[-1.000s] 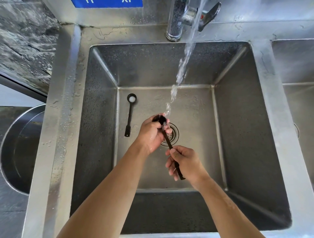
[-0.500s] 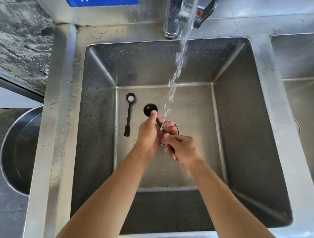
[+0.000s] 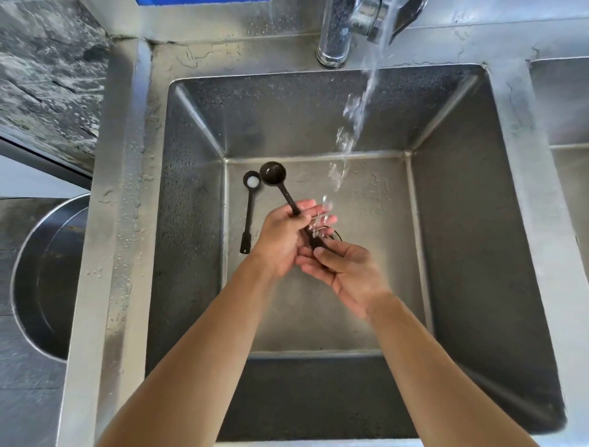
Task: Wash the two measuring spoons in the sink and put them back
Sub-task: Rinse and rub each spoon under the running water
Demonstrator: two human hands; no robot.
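Mid-frame, over sink (image 3: 197, 223): larger black spoon (image 3: 273, 174) gripped by left hand (image 3: 283, 239) round handle, bowl toward upper left; right hand (image 3: 347, 271) prob. pinching handle end, partly hidden; smaller spoon (image 3: 250, 204) lying on basin floor w/ white residue, just left.

We find no text, number or brand that we can read. A blue sign (image 3: 204, 2) sits at the top edge, on the steel wall behind the sink (image 3: 127, 223), but only its lower strip shows and no letters appear on it. The handle of the larger measuring spoon (image 3: 273, 174) carries small raised marks, too small to read.
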